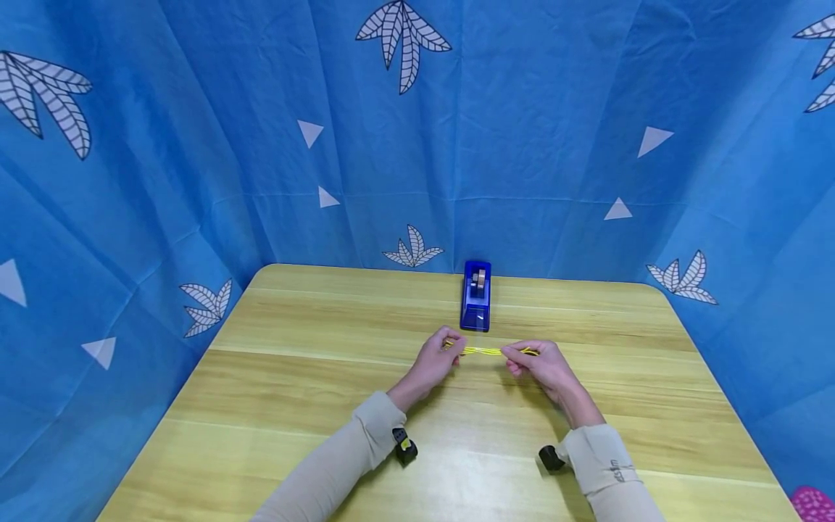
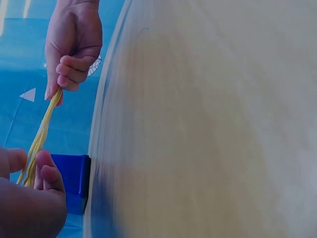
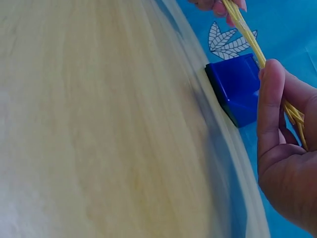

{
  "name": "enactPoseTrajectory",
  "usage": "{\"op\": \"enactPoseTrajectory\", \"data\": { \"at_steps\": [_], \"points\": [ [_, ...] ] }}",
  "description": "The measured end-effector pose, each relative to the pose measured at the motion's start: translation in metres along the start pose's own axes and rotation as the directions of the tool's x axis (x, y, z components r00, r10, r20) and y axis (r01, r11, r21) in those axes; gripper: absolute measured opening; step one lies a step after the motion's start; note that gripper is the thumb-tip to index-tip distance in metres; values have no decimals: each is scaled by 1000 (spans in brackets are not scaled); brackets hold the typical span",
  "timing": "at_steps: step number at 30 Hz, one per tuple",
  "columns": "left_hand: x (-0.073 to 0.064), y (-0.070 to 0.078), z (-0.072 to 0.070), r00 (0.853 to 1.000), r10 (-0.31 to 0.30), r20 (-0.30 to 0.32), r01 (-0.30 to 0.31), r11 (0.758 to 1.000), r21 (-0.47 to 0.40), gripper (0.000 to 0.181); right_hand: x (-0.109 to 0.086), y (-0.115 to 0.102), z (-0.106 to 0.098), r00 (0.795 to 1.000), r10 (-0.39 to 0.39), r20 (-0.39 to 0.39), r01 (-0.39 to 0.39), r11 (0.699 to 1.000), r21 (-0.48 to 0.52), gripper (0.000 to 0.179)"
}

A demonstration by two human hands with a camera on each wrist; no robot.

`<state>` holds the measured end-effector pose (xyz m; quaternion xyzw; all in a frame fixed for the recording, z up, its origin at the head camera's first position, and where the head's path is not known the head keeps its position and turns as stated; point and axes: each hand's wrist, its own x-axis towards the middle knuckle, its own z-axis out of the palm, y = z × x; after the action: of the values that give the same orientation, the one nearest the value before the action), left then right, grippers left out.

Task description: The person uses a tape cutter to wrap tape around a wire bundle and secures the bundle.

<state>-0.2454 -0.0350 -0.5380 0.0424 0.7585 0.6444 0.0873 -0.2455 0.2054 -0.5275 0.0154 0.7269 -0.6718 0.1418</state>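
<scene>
A bundle of thin yellow cord (image 1: 483, 351) is stretched level between both hands above the table. My left hand (image 1: 437, 358) pinches its left end between thumb and fingers. The right hand (image 1: 543, 368) grips the other end, thumb on top, with loose cord ends sticking out behind the fingers. In the right wrist view a shiny, clear patch like tape shows on the middle of the cord (image 3: 245, 30). Just beyond the hands stands a blue tape dispenser (image 1: 475, 297) with a roll in it, its front facing me.
The wood-grain table (image 1: 313, 326) ends at a back edge close behind the dispenser. A blue curtain (image 1: 535, 130) with leaf and triangle prints surrounds it at the back and sides. A pink spotted object (image 1: 812, 504) shows at the lower right corner.
</scene>
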Motion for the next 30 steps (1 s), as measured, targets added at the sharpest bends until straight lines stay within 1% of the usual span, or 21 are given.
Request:
{"op": "enactPoseTrajectory", "data": {
  "at_steps": [2, 5, 7, 9, 11, 16, 19, 21, 23, 26, 30],
  "points": [
    [1, -1, 0, 999, -39, 1, 39, 997, -69, 24, 1, 1, 0, 1000, -13, -15, 13, 1000, 5, 25],
    [3, -3, 0, 997, -71, 27, 74, 988, -134, 27, 2, 2, 0, 999, -35, -23, 36, 999, 3, 29],
    [4, -4, 1, 995, -83, 49, 90, 984, -154, 26, 3, 3, 1, 998, -51, -25, 51, 999, 2, 31],
    [5, -4, 2, 995, -78, 63, 87, 985, -152, 23, 3, 2, 1, 997, -69, -25, 69, 998, -8, 33],
    [6, -5, 3, 995, -68, 67, 78, 986, -145, 19, 3, 2, 2, 996, -82, -25, 81, 997, -16, 33],
    [7, -5, 5, 999, -22, 43, 26, 994, -106, 14, 3, 2, 3, 996, -89, -10, 88, 995, -41, 34],
    [6, -2, 5, 999, 13, 29, -11, 998, -66, 14, 3, 2, 2, 997, -76, 14, 77, 995, -56, 41],
    [6, 0, 4, 999, 39, 28, -38, 999, -39, 13, 3, 1, 1, 998, -63, 26, 64, 997, -46, 47],
    [5, 1, 4, 998, 60, 36, -60, 998, -8, 13, 3, 0, 0, 999, -40, 30, 41, 999, -28, 54],
    [5, 2, 3, 995, 81, 57, -82, 996, 22, 13, 2, -2, -2, 1000, 18, 16, -19, 1000, 13, 62],
    [5, 2, 1, 992, 96, 78, -101, 993, 68, 13, 1, -5, -4, 995, 99, 21, -100, 995, 20, 68]
  ]
}}
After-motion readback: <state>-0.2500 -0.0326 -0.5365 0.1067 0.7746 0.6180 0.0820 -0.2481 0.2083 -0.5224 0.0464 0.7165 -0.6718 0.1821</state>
